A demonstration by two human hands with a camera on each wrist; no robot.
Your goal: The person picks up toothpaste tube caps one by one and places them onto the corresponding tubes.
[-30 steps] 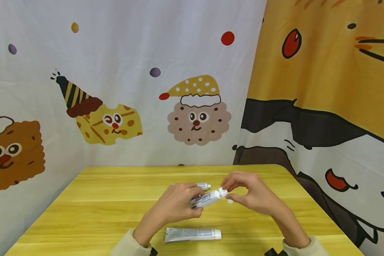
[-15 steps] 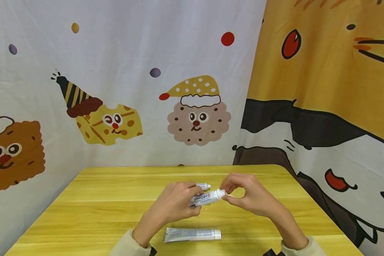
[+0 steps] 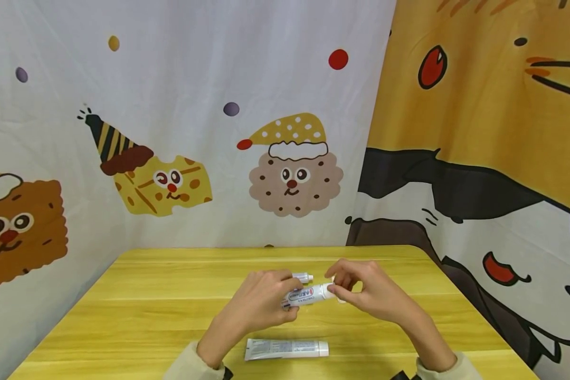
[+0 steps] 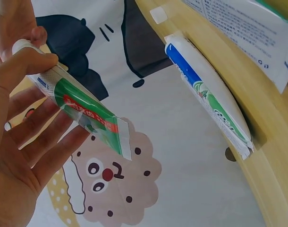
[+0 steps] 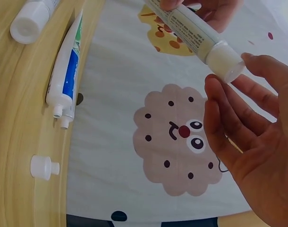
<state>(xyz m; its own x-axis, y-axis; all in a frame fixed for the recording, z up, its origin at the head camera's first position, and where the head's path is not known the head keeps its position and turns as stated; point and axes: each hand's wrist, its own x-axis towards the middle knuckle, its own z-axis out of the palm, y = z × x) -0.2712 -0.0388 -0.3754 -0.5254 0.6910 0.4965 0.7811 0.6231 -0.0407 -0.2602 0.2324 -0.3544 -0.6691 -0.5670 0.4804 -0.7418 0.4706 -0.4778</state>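
Note:
My left hand grips a toothpaste tube in the air over the table, its thumb and fingers round the body. This tube shows green and red print, its crimped end pointing away from the palm. A white screw cap sits on its mouth. My right hand pinches that cap between thumb and fingertips. Behind the left hand lies another toothpaste tube with a bare nozzle, and a second bare nozzle shows beside it. A loose white cap stands on the table, mostly hidden by my right hand in the head view.
A capped toothpaste tube lies at the front of the yellow wood table, its cap to the right. A curtain printed with cartoon figures hangs behind the table and along its sides.
The cap in my right hand was tilted at the tube's mouth and now sits in line on it. My right fingers have shifted round the cap. The left hand keeps its hold.

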